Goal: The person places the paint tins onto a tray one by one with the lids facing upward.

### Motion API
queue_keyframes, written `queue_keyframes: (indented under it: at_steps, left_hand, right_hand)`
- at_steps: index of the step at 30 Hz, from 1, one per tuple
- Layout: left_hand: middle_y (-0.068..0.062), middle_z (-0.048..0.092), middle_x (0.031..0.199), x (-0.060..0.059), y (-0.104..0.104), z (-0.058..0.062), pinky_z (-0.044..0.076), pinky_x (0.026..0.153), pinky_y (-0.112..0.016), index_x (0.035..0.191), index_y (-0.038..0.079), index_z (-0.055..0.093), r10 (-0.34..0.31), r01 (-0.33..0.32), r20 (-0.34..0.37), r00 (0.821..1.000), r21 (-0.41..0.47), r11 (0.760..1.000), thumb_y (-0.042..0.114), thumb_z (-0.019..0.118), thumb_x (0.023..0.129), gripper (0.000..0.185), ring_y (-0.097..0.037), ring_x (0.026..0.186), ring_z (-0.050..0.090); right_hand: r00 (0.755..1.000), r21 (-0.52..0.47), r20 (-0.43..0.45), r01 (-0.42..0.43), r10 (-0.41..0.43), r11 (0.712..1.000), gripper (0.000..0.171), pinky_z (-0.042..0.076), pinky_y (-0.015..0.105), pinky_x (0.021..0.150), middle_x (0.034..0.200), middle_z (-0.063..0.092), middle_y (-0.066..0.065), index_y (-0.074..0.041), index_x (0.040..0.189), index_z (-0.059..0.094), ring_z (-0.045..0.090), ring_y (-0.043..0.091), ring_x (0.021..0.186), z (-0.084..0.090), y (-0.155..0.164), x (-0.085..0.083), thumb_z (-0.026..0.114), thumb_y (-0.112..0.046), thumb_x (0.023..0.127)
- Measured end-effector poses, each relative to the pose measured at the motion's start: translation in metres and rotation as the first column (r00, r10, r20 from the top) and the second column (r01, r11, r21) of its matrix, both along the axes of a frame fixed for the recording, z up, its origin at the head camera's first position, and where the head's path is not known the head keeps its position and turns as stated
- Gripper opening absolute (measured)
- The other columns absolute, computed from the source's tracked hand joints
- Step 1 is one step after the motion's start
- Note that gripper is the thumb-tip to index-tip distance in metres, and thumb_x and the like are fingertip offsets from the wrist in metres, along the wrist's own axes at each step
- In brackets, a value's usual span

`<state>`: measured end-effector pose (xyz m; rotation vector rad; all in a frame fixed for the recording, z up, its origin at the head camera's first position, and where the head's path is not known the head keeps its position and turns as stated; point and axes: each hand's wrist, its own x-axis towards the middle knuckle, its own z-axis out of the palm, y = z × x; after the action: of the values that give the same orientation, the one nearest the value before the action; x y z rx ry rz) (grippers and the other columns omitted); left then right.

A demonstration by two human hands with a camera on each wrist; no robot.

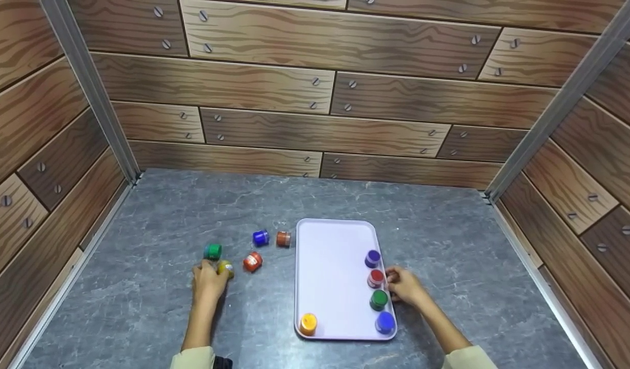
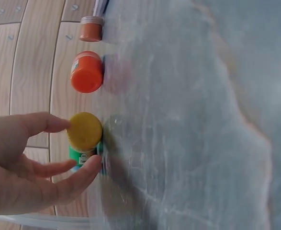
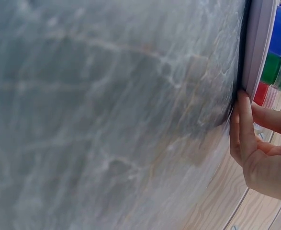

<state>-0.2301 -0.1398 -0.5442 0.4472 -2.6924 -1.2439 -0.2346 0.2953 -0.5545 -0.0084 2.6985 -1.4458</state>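
The left hand (image 1: 208,281) reaches around a yellow, round plastic paint jar (image 2: 84,131), left of the pale lilac rectangular tray (image 1: 335,277). Its thumb touches the jar; the other fingers are parted and slightly bent, tips just beside it. A green paint jar (image 1: 212,251) lies beside it, also left of the tray. At the tray's right edge, the right hand (image 1: 404,286) pinches the rim between nearly closed thumb and fingers, near a red-lidded jar (image 1: 376,279) inside the tray.
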Motion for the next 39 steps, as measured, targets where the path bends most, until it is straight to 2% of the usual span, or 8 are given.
queue_keyframes:
  at_steps: [3, 6, 11, 19, 24, 29, 34, 39]
  left_hand:
    - [-0.037, 0.048, 0.099, -0.002, -0.003, 0.001, 0.04, 0.081, -0.055, 0.101, -0.018, 0.046, -0.023, 0.023, 0.019, 1.0, 0.015, 1.0, 0.018, 0.054, 0.086, 0.04, -0.052, 0.095, 0.048]
    - [-0.033, 0.055, 0.092, -0.004, -0.005, 0.002, 0.041, 0.077, -0.053, 0.084, -0.011, 0.051, -0.044, 0.043, 0.024, 0.999, 0.02, 0.999, 0.023, 0.053, 0.088, 0.034, -0.049, 0.09, 0.052]
    - [-0.024, 0.058, 0.078, -0.007, -0.006, 0.002, 0.043, 0.067, -0.049, 0.063, 0.0, 0.053, -0.021, 0.019, 0.054, 0.998, 0.038, 0.999, 0.026, 0.057, 0.088, 0.037, -0.038, 0.073, 0.054]
    - [-0.025, 0.06, 0.079, -0.011, -0.001, -0.002, 0.043, 0.071, -0.051, 0.063, -0.002, 0.057, 0.033, -0.033, 0.01, 0.999, 0.041, 0.999, 0.022, 0.061, 0.084, 0.033, -0.043, 0.077, 0.055]
    - [-0.019, 0.056, 0.074, -0.014, 0.002, 0.001, 0.043, 0.07, -0.05, 0.057, 0.005, 0.05, 0.038, -0.04, 0.041, 0.998, 0.045, 0.998, 0.022, 0.061, 0.082, 0.032, -0.036, 0.071, 0.053]
    - [-0.014, 0.056, 0.068, -0.016, 0.003, 0.006, 0.044, 0.066, -0.045, 0.057, 0.005, 0.055, 0.01, -0.012, 0.059, 0.998, 0.039, 0.999, 0.021, 0.062, 0.078, 0.027, -0.032, 0.069, 0.052]
    - [-0.002, 0.042, 0.056, -0.02, 0.004, 0.008, 0.038, 0.054, -0.036, 0.051, 0.012, 0.044, -0.016, 0.016, 0.086, 0.996, 0.009, 1.0, 0.02, 0.065, 0.075, 0.033, -0.023, 0.059, 0.042]
    - [-0.006, 0.045, 0.06, -0.023, 0.005, 0.008, 0.044, 0.06, -0.042, 0.055, 0.007, 0.048, -0.037, 0.039, 0.099, 0.994, -0.024, 0.999, 0.019, 0.067, 0.076, 0.03, -0.026, 0.062, 0.044]
  right_hand:
    - [1.0, 0.002, 0.002, 0.011, -0.011, 1.0, 0.028, 0.053, 0.034, 0.048, 0.076, 0.051, 0.006, 0.012, 0.102, 0.053, 0.052, 0.018, 0.066, -0.001, 0.0, 0.0, 0.053, 0.016, 0.074]
    - [1.0, -0.004, 0.008, 0.017, -0.017, 1.0, 0.029, 0.053, 0.034, 0.049, 0.077, 0.051, 0.009, 0.011, 0.102, 0.054, 0.052, 0.018, 0.066, -0.002, 0.0, -0.001, 0.053, 0.016, 0.073]
    - [1.0, -0.025, -0.002, -0.022, 0.022, 0.999, 0.03, 0.053, 0.035, 0.05, 0.077, 0.051, 0.009, 0.015, 0.103, 0.051, 0.053, 0.018, 0.067, -0.001, 0.001, -0.001, 0.053, 0.017, 0.073]
    - [0.999, -0.023, -0.014, -0.034, 0.034, 0.999, 0.03, 0.053, 0.036, 0.049, 0.076, 0.051, 0.007, 0.016, 0.102, 0.05, 0.052, 0.019, 0.067, -0.001, 0.002, 0.0, 0.053, 0.018, 0.073]
    - [0.999, -0.023, -0.003, -0.036, 0.036, 0.999, 0.03, 0.053, 0.036, 0.05, 0.077, 0.051, 0.01, 0.016, 0.103, 0.05, 0.052, 0.019, 0.068, -0.001, 0.002, -0.001, 0.052, 0.017, 0.073]
    - [1.0, -0.032, 0.008, -0.027, 0.027, 0.999, 0.031, 0.053, 0.036, 0.05, 0.078, 0.051, 0.014, 0.015, 0.103, 0.05, 0.052, 0.019, 0.068, -0.002, 0.001, -0.001, 0.053, 0.017, 0.073]
    - [0.999, -0.022, 0.008, -0.032, 0.033, 0.999, 0.029, 0.053, 0.036, 0.05, 0.078, 0.05, 0.012, 0.014, 0.103, 0.05, 0.051, 0.018, 0.067, -0.002, 0.001, -0.001, 0.052, 0.017, 0.074]
    - [1.0, -0.008, 0.012, -0.013, 0.013, 1.0, 0.028, 0.053, 0.034, 0.048, 0.075, 0.049, 0.006, 0.011, 0.101, 0.052, 0.051, 0.017, 0.066, -0.001, 0.001, -0.002, 0.053, 0.016, 0.074]
